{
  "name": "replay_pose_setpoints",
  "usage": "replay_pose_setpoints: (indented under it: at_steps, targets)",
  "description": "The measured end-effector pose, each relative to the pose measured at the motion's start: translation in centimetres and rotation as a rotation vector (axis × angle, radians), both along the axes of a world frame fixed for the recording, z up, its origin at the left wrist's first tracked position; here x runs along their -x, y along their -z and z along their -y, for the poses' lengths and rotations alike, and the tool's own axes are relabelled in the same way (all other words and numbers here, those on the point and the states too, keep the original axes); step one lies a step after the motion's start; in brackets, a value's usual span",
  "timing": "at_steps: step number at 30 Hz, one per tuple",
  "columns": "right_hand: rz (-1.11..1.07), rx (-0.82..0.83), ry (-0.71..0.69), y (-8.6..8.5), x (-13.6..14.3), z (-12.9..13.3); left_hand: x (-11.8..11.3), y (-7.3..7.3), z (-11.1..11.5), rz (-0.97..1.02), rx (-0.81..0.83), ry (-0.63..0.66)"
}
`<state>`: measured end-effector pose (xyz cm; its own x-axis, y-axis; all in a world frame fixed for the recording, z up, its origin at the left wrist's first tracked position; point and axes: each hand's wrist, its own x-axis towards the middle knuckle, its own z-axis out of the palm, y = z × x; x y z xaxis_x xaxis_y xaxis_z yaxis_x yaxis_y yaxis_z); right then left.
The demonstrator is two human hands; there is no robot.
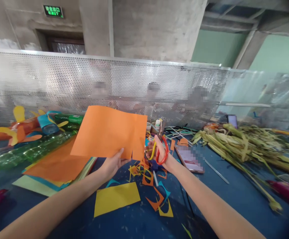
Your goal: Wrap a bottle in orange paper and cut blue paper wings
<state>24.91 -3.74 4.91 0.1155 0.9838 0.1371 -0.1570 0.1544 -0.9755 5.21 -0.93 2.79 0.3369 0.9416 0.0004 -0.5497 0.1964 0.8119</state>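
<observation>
A large orange sheet of paper [107, 132] is held up in front of me, with a short slit in its lower edge near the right end. My left hand [114, 163] pinches that lower edge. Scissors with red and yellow handles [166, 152] are gripped in my right hand [161, 151], just right of the sheet, blades pointing up and away. Fingers of this hand are partly hidden behind the handles. Below the hands lie a yellow paper rectangle [116, 199] and several orange, yellow and blue paper scraps [156, 199] on the blue table [79, 215].
Stacked coloured paper [57, 162] lies at left, beside green plastic bottles [35, 146] and paper-petalled bottle pieces [17, 129]. A phone [189, 158] and a pile of dried husks [244, 142] lie at right. Behind stands a perforated metal screen [139, 73], with people dimly visible at it.
</observation>
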Motion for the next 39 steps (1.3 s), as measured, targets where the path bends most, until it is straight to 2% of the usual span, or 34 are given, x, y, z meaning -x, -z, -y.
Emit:
replay_pose_setpoints:
  at_steps: [3,7,10,13,18,22,28,33,39]
  targets:
    - [-0.028,0.135,-0.158,-0.2,1.1,0.9,0.4,-0.2,-1.0,0.043,-0.023,-0.067]
    - [0.118,0.274,-0.386,-0.9,2.5,3.0,1.0,-0.8,-2.1,0.09,-0.039,-0.082]
    - [0.264,0.317,-0.465,-1.6,3.7,4.6,1.3,-1.4,-2.6,0.11,-0.062,-0.123]
    - [0.392,0.341,-0.462,-2.1,4.7,5.5,1.5,-1.9,-2.7,0.112,-0.09,-0.14]
    - [0.447,0.331,-0.429,-2.0,5.0,5.7,1.5,-2.4,-2.5,0.095,-0.087,-0.121]
    - [0.467,0.3,-0.404,-1.7,4.8,5.4,1.4,-2.0,-2.6,0.108,-0.105,-0.1]
    - [0.478,0.302,-0.342,-2.1,5.2,5.4,1.1,-1.4,-2.4,0.123,-0.111,-0.031]
    - [0.463,0.269,-0.329,-1.7,5.1,5.3,1.0,-2.4,-1.7,0.119,-0.138,-0.049]
    - [0.467,0.301,-0.314,-0.8,4.9,5.0,1.3,-3.7,-1.3,0.137,-0.078,0.011]
